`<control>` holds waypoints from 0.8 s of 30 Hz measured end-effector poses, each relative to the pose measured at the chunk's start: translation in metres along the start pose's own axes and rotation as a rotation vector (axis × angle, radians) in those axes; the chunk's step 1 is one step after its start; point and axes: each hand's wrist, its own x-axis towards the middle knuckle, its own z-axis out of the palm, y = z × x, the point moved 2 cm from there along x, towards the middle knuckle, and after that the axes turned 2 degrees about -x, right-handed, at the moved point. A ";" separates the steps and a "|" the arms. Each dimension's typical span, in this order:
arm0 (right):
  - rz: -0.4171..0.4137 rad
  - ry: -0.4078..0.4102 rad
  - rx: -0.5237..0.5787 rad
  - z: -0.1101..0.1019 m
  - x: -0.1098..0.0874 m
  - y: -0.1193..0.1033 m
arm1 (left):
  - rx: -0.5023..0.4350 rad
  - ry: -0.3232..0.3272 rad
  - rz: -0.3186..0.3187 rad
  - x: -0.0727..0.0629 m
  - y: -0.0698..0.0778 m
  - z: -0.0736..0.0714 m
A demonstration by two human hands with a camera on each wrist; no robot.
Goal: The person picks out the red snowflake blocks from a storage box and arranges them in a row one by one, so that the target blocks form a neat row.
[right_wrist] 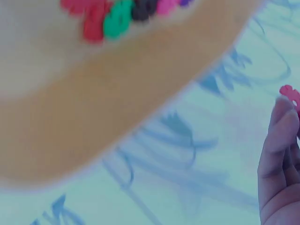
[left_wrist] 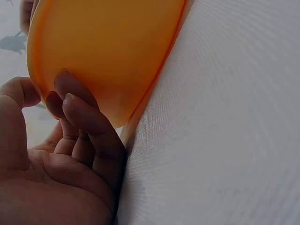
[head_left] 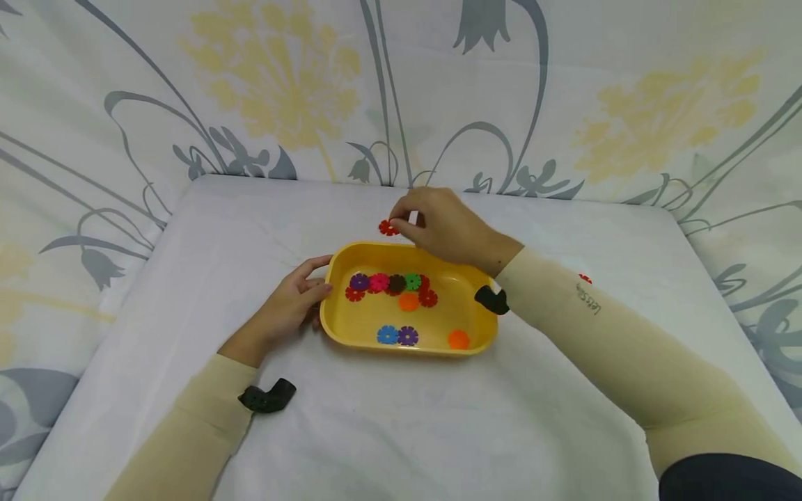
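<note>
A yellow plastic tray (head_left: 466, 296) lies on the white cloth, with several small flower-shaped discs inside. My left hand (head_left: 289, 300) grips its left end; in the left wrist view the thumb is at the rim and the bent fingers (left_wrist: 79, 108) lie against the outer wall. Beyond the far rim, my right hand (head_left: 447, 226) pinches a red flower-shaped disc (head_left: 386, 227) between thumb and fingertips. The same red disc (right_wrist: 290, 95) shows at the right edge of the right wrist view. Purple, pink, black, green and red discs form a row in the tray, the green disc (head_left: 412, 281) among them.
Nearer the front wall of the tray are a blue disc (head_left: 387, 335), a purple disc (head_left: 408, 336) and an orange disc (head_left: 459, 339). Another red disc (head_left: 585, 278) lies on the cloth, partly behind the right forearm. A flower-patterned curtain (head_left: 401, 90) rises behind the table.
</note>
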 end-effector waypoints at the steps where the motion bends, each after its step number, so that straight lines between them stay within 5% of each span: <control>1: 0.015 0.025 0.018 -0.008 -0.004 0.004 | 0.002 0.001 -0.002 0.000 0.001 0.000; 8: 0.165 0.205 0.087 -0.050 -0.037 0.047 | 0.013 0.007 -0.014 -0.001 0.002 0.001; 12: 0.299 0.233 0.100 -0.056 -0.056 0.082 | 0.015 0.009 -0.014 -0.001 0.001 0.001; 17: 0.449 0.148 0.114 -0.047 -0.077 0.124 | 0.014 0.010 -0.014 -0.001 0.001 0.001; 24: 0.587 -0.120 0.119 -0.024 -0.093 0.161 | 0.002 0.008 -0.007 -0.001 0.001 0.001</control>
